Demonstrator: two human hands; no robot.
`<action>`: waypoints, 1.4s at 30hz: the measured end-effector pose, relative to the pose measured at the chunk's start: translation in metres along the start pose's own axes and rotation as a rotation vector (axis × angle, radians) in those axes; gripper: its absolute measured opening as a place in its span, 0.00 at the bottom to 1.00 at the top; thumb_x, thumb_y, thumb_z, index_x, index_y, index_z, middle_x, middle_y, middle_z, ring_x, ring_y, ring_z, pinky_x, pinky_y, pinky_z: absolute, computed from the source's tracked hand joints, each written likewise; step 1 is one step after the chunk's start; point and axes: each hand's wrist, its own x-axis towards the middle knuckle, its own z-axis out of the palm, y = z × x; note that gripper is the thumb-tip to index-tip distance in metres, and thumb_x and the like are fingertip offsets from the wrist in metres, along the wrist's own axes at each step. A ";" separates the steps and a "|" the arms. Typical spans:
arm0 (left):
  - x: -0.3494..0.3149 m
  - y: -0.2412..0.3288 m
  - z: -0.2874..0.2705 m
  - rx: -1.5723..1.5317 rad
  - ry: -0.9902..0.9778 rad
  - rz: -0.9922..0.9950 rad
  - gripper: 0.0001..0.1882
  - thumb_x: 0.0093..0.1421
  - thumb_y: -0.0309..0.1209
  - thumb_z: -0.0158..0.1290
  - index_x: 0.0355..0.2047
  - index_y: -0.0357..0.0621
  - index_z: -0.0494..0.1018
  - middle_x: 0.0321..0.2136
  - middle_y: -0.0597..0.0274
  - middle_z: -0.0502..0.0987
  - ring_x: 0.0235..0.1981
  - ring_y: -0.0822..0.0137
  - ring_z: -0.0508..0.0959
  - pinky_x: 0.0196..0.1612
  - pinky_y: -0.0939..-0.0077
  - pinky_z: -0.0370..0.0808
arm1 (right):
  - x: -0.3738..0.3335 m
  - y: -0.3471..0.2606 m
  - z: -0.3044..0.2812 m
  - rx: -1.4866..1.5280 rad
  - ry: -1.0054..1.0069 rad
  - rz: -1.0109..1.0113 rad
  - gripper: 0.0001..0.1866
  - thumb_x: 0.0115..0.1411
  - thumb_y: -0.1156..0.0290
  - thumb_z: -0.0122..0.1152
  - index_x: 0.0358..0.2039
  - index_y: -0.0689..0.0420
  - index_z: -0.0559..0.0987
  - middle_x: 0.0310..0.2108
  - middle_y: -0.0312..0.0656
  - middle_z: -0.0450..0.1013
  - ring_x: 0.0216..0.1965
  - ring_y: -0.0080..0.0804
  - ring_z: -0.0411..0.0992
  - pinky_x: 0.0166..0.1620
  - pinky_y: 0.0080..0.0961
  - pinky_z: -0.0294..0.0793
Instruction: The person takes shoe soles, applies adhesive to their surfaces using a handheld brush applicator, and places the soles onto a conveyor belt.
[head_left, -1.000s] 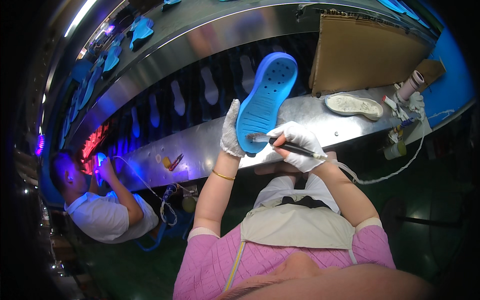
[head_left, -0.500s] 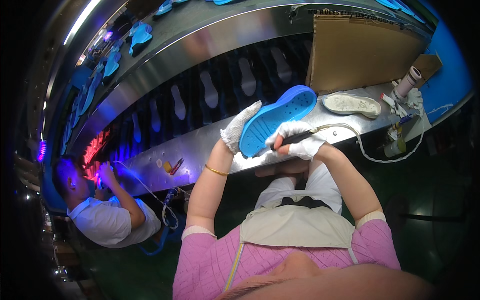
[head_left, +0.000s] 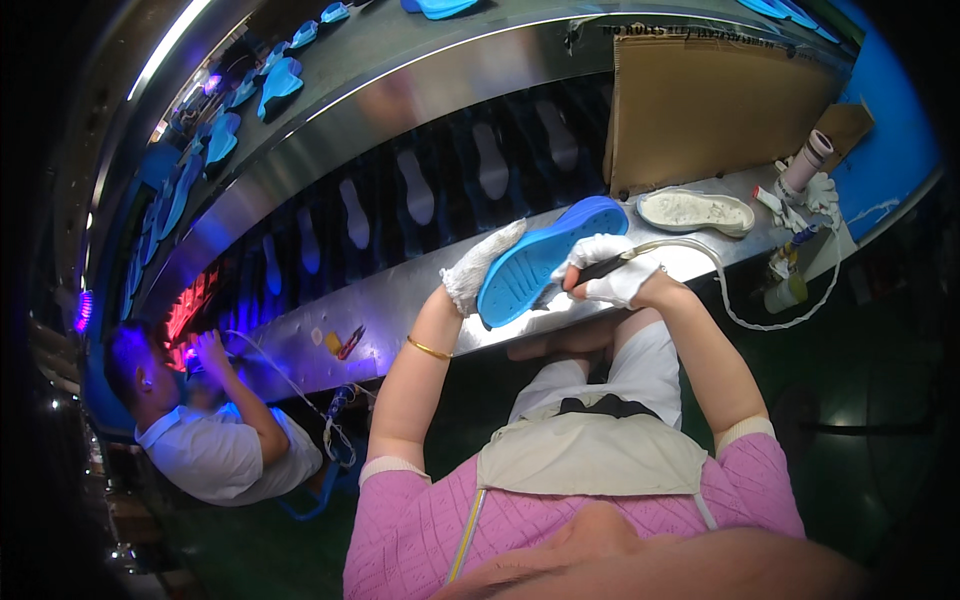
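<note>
A bright blue shoe sole (head_left: 525, 272), dotted with small holes and ridged toward its near end, is tilted above the metal bench. My left hand (head_left: 482, 268), in a white knitted glove, grips it along its left edge. In my right hand (head_left: 618, 272), whose white glove leaves some fingertips bare, is a black pen-shaped tool (head_left: 604, 268) with a pale hose running off to the right. This hand is at the sole's right edge. The tool's tip is hidden by my fingers, so I cannot tell whether it touches the sole.
An off-white sole-shaped piece (head_left: 695, 212) lies right of the blue sole, before a cardboard sheet (head_left: 715, 115). Farther right stand a pinkish tube (head_left: 806, 157) and a hanging bottle (head_left: 785, 294). A co-worker (head_left: 225, 445) sits left. Blue soles (head_left: 280, 85) line the upper belt.
The blue sole's far end has dropped and tilted somewhat. My right hand with the black tool has moved slightly right, while my left hand keeps its grip.
</note>
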 end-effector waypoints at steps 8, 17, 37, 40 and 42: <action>0.004 -0.039 -0.001 -0.590 -0.211 0.209 0.33 0.63 0.53 0.35 0.59 0.41 0.55 0.50 0.42 0.67 0.46 0.48 0.74 0.47 0.50 0.74 | 0.009 0.001 0.003 0.284 0.233 0.148 0.08 0.47 0.76 0.67 0.30 0.59 0.79 0.28 0.39 0.75 0.28 0.23 0.73 0.35 0.19 0.73; -0.006 -0.054 0.012 -0.481 -0.211 0.254 0.38 0.61 0.57 0.33 0.60 0.37 0.54 0.50 0.37 0.66 0.47 0.39 0.72 0.50 0.49 0.70 | 0.020 0.047 -0.013 0.200 0.758 -0.223 0.08 0.48 0.80 0.65 0.31 0.58 0.77 0.28 0.37 0.74 0.31 0.24 0.73 0.37 0.18 0.72; -0.016 -0.043 0.004 -0.375 0.075 0.427 0.31 0.62 0.54 0.39 0.54 0.41 0.63 0.44 0.50 0.73 0.40 0.55 0.77 0.43 0.58 0.77 | -0.018 -0.024 0.015 -0.216 0.299 -0.491 0.10 0.39 0.86 0.60 0.24 0.57 0.76 0.30 0.46 0.71 0.36 0.41 0.72 0.40 0.30 0.71; -0.011 -0.040 0.021 -0.447 0.107 0.475 0.31 0.62 0.55 0.38 0.52 0.40 0.64 0.40 0.52 0.74 0.36 0.58 0.78 0.42 0.60 0.77 | -0.009 -0.018 0.030 -0.241 0.335 -0.506 0.10 0.41 0.85 0.60 0.25 0.57 0.75 0.30 0.45 0.71 0.35 0.40 0.72 0.41 0.30 0.71; -0.007 -0.046 -0.001 -0.408 0.087 0.491 0.31 0.62 0.55 0.38 0.52 0.40 0.64 0.41 0.53 0.74 0.37 0.59 0.77 0.42 0.61 0.77 | -0.008 -0.017 0.047 -0.256 0.285 -0.584 0.10 0.41 0.84 0.60 0.26 0.57 0.75 0.30 0.44 0.71 0.35 0.40 0.71 0.41 0.30 0.71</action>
